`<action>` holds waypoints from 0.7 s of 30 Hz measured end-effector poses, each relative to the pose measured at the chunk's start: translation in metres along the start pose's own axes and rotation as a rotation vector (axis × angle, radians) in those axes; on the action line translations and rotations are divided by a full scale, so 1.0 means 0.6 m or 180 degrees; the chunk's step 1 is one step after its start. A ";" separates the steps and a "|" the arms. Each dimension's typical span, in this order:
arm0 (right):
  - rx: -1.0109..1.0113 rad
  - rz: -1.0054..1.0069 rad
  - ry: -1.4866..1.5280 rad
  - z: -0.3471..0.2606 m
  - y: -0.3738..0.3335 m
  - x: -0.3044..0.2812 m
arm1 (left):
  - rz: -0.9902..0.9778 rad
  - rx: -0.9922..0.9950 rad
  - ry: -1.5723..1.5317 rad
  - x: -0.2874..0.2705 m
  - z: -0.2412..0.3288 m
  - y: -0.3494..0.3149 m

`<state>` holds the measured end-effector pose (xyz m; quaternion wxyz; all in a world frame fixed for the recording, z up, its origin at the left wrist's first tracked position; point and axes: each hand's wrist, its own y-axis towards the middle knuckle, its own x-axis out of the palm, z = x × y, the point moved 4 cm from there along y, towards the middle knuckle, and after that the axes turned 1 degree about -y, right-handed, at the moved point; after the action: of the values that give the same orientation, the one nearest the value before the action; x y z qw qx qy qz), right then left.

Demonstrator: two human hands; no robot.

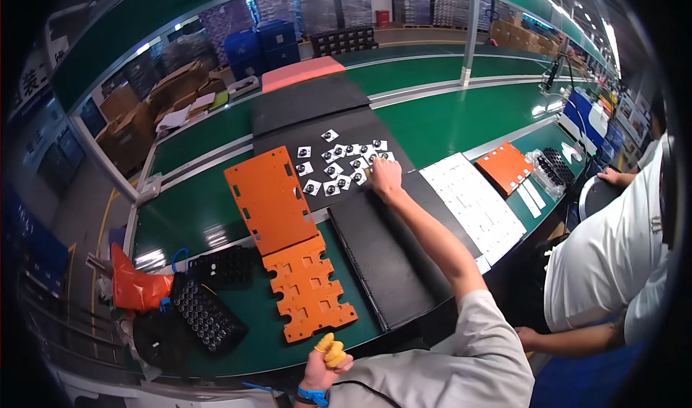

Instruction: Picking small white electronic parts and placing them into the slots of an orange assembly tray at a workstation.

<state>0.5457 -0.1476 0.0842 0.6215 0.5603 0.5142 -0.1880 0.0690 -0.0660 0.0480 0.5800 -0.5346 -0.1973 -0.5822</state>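
My right hand (386, 177) reaches out over a black mat (277, 123). Its fingers are drawn together at the right end of a loose group of small white square pieces (333, 171), each with a round black part on top; what lies between the fingertips is hidden. Close to my body, my left hand (324, 368) is curled closed, with yellow finger covers and a blue wrist strap. Whether it holds anything cannot be seen. Between the hands, left of the mat, lie a flat orange plate (272, 202) with slots and a notched orange plate (308, 289) touching end to end.
Black trays (205, 314) with rows of round parts and an orange bag (137, 282) sit on the left. A black padded board (389, 256) lies under my right arm. White sheets (472, 206) and another orange plate (504, 166) are farther right, near a person in white (605, 242).
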 end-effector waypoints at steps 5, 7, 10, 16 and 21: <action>-0.0437 0.0523 0.0243 0.113 -0.072 -0.103 | -0.0136 -0.0466 0.0421 0.023 -0.031 0.012; -0.0265 0.0291 0.0289 0.172 -0.098 -0.109 | -0.0165 -0.0526 0.0472 0.028 -0.034 0.009; -0.0172 -0.0418 -0.0056 0.230 -0.133 -0.087 | -0.0149 -0.0496 0.0567 0.033 -0.036 0.009; 0.0350 -0.1104 -0.0041 0.233 -0.157 -0.053 | 0.0004 -0.0338 0.0511 0.032 -0.041 0.011; 0.0083 -0.0892 0.0164 0.193 -0.165 -0.050 | 0.0021 -0.0194 0.0218 0.032 -0.052 0.010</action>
<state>0.5029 -0.2907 0.0418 0.5685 0.4957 0.6006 -0.2651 0.0665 -0.1028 0.0510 0.5718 -0.5324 -0.1578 -0.6039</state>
